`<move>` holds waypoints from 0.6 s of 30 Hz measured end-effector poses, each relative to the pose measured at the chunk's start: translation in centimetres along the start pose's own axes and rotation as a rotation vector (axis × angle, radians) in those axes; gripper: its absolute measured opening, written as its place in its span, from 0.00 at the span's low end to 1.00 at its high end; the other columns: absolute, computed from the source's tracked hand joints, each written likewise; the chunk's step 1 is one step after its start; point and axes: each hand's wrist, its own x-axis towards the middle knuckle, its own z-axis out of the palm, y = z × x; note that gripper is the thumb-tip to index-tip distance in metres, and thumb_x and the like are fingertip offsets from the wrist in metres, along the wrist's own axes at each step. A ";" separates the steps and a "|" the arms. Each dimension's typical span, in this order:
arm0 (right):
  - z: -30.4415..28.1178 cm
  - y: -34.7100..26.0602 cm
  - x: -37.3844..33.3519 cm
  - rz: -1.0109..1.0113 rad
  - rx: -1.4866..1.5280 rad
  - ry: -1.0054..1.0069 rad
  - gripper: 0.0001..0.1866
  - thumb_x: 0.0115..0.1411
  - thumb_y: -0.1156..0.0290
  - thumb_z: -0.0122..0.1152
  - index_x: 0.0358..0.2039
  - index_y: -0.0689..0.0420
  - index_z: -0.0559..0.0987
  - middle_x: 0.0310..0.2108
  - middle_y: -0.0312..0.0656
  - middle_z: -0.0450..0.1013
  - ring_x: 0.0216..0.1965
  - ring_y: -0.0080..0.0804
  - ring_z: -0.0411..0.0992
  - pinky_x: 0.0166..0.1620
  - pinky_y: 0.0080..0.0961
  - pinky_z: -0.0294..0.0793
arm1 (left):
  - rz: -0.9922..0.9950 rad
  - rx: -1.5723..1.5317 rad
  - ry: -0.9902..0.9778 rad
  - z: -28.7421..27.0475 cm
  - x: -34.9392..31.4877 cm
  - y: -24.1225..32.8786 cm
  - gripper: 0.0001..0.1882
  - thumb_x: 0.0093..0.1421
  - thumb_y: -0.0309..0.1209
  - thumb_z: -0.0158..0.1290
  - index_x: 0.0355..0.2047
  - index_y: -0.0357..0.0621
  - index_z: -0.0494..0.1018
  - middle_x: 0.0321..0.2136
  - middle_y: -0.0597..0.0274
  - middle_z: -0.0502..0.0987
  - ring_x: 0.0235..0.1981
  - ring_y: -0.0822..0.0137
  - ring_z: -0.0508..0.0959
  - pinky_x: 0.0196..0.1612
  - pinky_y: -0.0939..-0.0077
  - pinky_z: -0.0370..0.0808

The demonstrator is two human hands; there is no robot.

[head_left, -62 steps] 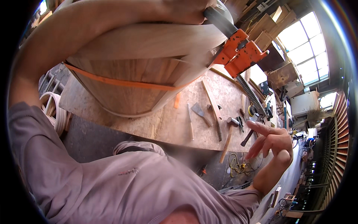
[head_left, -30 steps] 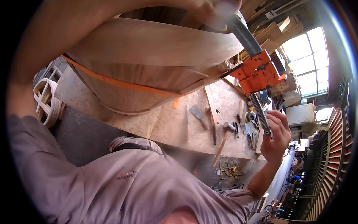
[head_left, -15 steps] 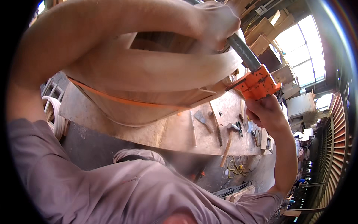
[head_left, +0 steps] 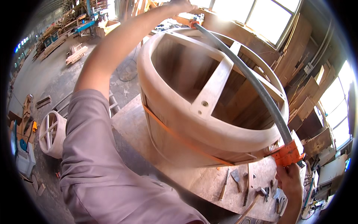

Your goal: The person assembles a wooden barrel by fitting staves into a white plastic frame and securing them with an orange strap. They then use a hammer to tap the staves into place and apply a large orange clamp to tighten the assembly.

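Note:
A large round wooden barrel-shaped frame [head_left: 167, 100] with crossed bars at its top stands tilted in view, an orange strap [head_left: 175, 135] around its side. Across its top lies a long pipe clamp [head_left: 257, 80], a grey bar with an orange jaw at each end. My right hand [head_left: 291, 177] is closed just under the near orange jaw, which sits against the rim. My left arm stretches to the far side. There my left hand [head_left: 182, 6] is at the upper edge of view, above the far jaw; its fingers are blurred and partly cut off.
The frame rests on a wooden worktable [head_left: 130, 119]. A hammer [head_left: 253, 203], a scraper [head_left: 236, 177] and a chisel [head_left: 224, 184] lie on it. A smaller round frame [head_left: 54, 134] stands on the floor at left. Boards [head_left: 294, 48] lean by the windows.
My left hand has left the bar's middle and moved to the far end. The view has swung left and up, showing the frame's top. My right hand stays at the near jaw.

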 end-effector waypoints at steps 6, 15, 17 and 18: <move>-0.6 -0.1 -0.9 0.051 -0.101 0.106 0.07 0.65 0.67 0.54 0.35 0.56 0.74 0.16 0.31 0.64 0.12 0.15 0.56 0.15 0.17 0.53 | -0.134 0.016 -0.199 5.5 3.1 -3.1 0.38 0.56 0.65 0.57 0.40 0.36 0.76 0.30 0.54 0.79 0.25 0.66 0.78 0.33 0.72 0.80; 1.4 3.2 -1.9 -0.058 0.080 0.563 0.14 0.59 0.70 0.60 0.44 0.60 0.74 0.21 0.32 0.72 0.14 0.15 0.62 0.15 0.15 0.59 | -0.294 -0.197 -0.328 14.7 9.5 -7.9 0.39 0.56 0.71 0.50 0.47 0.49 0.80 0.44 0.54 0.80 0.37 0.55 0.80 0.39 0.57 0.77; 1.8 3.4 -1.1 -0.069 0.056 0.622 0.15 0.59 0.67 0.59 0.45 0.59 0.74 0.23 0.31 0.72 0.15 0.14 0.62 0.17 0.14 0.58 | -0.261 -0.334 -0.489 14.7 9.7 -6.9 0.36 0.61 0.66 0.49 0.50 0.47 0.75 0.41 0.59 0.79 0.36 0.62 0.78 0.37 0.62 0.76; 1.2 3.0 -1.3 -0.065 0.044 0.511 0.15 0.60 0.66 0.59 0.45 0.59 0.74 0.23 0.30 0.72 0.16 0.13 0.62 0.17 0.14 0.58 | -0.288 -0.383 -0.553 15.5 10.3 -7.1 0.34 0.62 0.63 0.52 0.54 0.48 0.71 0.40 0.61 0.77 0.37 0.67 0.76 0.37 0.68 0.76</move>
